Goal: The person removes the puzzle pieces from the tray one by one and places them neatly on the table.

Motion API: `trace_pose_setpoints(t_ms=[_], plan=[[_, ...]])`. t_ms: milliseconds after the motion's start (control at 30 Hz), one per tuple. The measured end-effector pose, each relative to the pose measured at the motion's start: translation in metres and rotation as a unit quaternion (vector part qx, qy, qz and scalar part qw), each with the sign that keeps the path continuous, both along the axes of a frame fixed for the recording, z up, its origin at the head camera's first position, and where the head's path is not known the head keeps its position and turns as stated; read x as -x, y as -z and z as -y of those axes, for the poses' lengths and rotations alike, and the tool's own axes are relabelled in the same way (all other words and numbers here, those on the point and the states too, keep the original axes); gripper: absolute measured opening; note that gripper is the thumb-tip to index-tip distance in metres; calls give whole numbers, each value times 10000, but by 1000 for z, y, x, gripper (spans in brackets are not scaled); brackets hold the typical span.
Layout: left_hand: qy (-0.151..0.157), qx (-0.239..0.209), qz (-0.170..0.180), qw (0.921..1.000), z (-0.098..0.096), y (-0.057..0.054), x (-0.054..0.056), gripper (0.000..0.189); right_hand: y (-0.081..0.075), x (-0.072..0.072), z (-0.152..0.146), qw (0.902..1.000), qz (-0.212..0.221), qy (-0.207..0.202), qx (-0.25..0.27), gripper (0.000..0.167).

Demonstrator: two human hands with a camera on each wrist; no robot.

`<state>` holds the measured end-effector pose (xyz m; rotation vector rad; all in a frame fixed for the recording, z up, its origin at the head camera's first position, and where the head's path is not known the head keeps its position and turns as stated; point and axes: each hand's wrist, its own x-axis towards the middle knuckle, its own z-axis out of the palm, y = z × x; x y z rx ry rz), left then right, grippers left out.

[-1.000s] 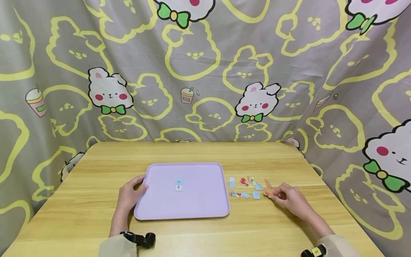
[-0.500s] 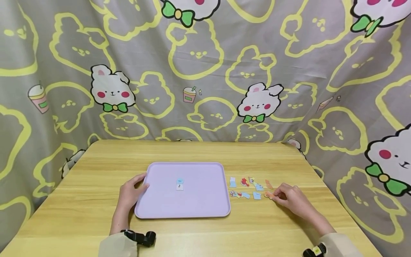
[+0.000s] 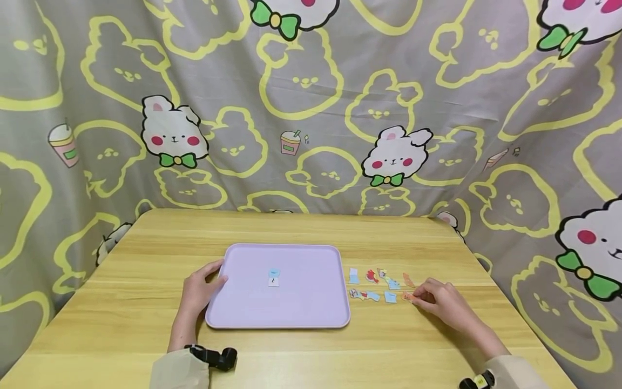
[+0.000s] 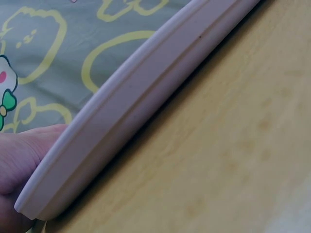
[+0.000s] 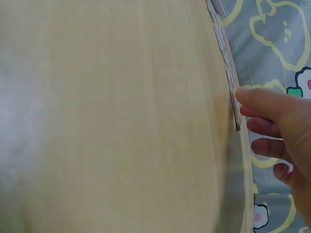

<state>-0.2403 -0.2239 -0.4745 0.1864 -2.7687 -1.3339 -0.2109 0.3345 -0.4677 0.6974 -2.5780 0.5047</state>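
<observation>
My left hand (image 3: 199,287) holds the left rim of a lilac tray (image 3: 311,305), thumb over the edge. The left wrist view shows the tray's outer wall (image 4: 121,111) with part of that hand (image 4: 19,162) behind it. Inside the tray lie a light-blue piece (image 3: 274,273) and a white piece with a dark mark (image 3: 274,282), touching. Right of the tray, my right hand (image 3: 444,304) pinches the edge of an orange puzzle piece (image 3: 407,296), flat on the table. Seen from the right wrist, thumb and fingers of the hand (image 5: 286,121) are curled beside the piece's thin edge (image 5: 234,107).
Between tray and right hand lie several puzzle pieces in two rough rows: a blue-and-white one (image 3: 353,276), a red one (image 3: 372,276), a pale-blue one (image 3: 390,296) and another orange one (image 3: 408,279). A patterned curtain (image 3: 311,124) surrounds the wooden table (image 3: 291,356).
The orange piece at my right fingertips looked slightly raised a second ago and now lies flat. My left hand keeps its place on the tray. The head view has shifted slightly.
</observation>
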Motion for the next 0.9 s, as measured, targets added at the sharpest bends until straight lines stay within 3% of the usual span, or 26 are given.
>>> trace_pose_setpoints(t_ms=[433, 767, 900], plan=[[23, 126, -166, 9998, 3, 2, 2, 48, 0, 8, 34, 9934, 1038, -88, 471, 11], [5, 15, -143, 9999, 1, 1, 0, 49, -2, 19, 64, 9884, 1288, -378, 717, 12], [-17, 1, -176, 9998, 0, 2, -1, 48, -1, 23, 76, 9888, 1143, -565, 781, 14]])
